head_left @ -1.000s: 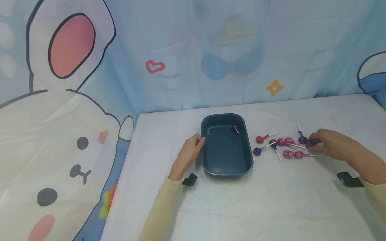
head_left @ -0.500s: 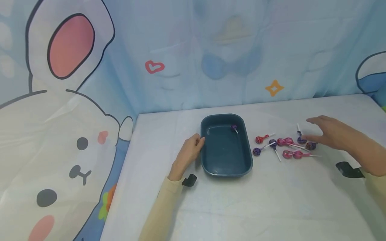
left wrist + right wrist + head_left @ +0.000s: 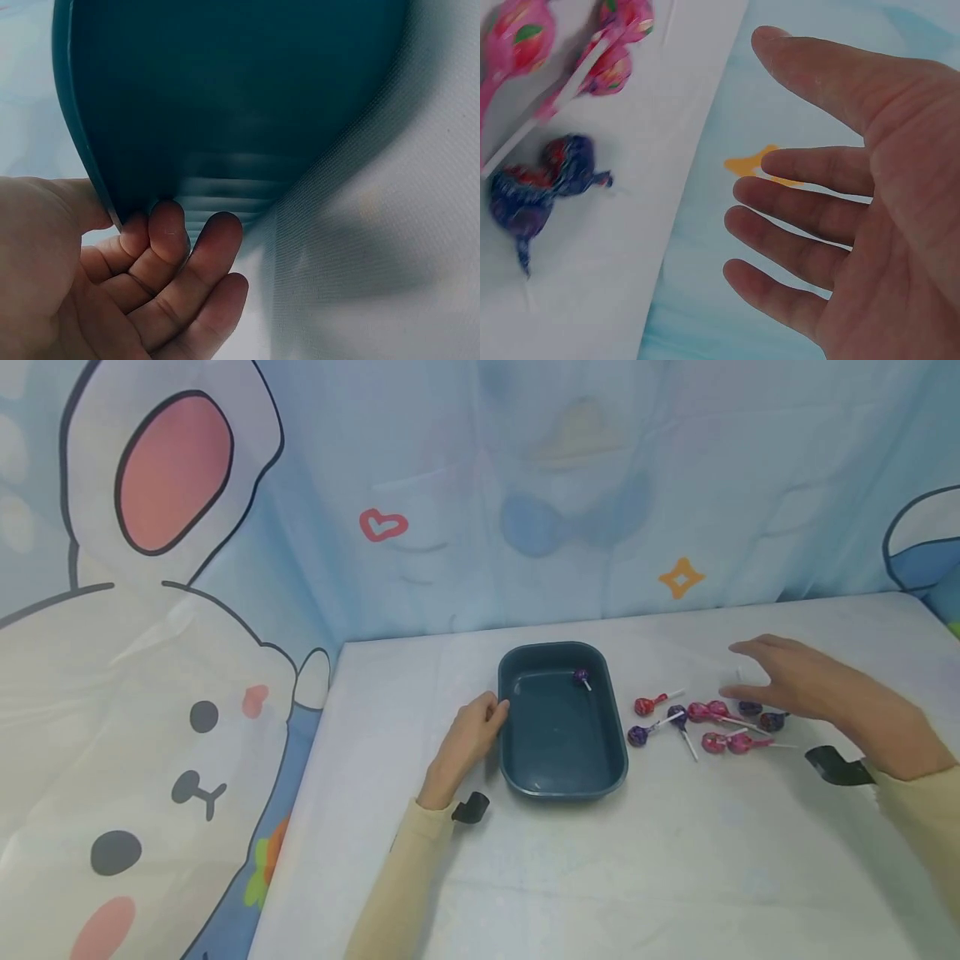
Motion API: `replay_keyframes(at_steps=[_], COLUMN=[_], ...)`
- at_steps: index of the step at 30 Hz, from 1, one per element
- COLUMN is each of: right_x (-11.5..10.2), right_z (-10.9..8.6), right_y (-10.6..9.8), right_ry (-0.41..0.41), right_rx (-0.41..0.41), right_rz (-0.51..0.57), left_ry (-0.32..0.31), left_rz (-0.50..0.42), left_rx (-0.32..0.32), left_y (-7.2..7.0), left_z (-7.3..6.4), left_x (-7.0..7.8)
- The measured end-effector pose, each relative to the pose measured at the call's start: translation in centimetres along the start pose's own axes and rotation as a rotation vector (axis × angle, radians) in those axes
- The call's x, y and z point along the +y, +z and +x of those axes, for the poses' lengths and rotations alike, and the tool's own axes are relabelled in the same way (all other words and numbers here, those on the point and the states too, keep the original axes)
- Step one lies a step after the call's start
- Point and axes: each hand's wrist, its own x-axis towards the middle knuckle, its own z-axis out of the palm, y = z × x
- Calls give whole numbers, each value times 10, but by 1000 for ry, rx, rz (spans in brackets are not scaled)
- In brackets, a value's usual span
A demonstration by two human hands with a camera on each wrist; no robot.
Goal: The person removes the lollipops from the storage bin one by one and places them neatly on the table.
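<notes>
My left hand (image 3: 471, 731) pinches the left rim of a dark teal plastic tray (image 3: 562, 752). In the left wrist view its thumb goes over the rim and the curled fingers (image 3: 214, 251) lie against the outer wall. One purple lollipop (image 3: 581, 677) lies inside the tray near its far right corner. My right hand (image 3: 806, 681) hovers, holding nothing, over the right end of a group of wrapped lollipops, thumb and fingers spread apart. Beneath it are two dark blue lollipops (image 3: 574, 161), their heads side by side; the hand hides part of one in the head view.
Between tray and right hand lie a red lollipop (image 3: 645, 706), purple lollipops (image 3: 638, 736) and several pink lollipops (image 3: 738, 743), some sticks crossing. A white cloth covers the table (image 3: 600, 877). A printed blue curtain (image 3: 465, 560) hangs behind it and to the left.
My right hand has let go of a dark lollipop at the group's right end, opened, risen and moved left and away from me. My left hand and the tray have stayed put.
</notes>
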Motion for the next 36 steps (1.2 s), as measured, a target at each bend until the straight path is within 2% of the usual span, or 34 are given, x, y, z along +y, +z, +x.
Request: replay_keyframes(at_steps=[23,31,36], right_x=[-101,-138,-159], right_z=[35,53,66], right_y=[-27,-25,-20], right_ry=[-293,-429,-481], right_rx=[74,97,80], right_rz=[-130,-207,-254], left_ry=[10,-3,-6], left_rz=[-5,3,6], left_rx=[1,-6,5], left_y=[-1,-1,-1], left_z=[0,0,1], left_x=[-1,-3,-3])
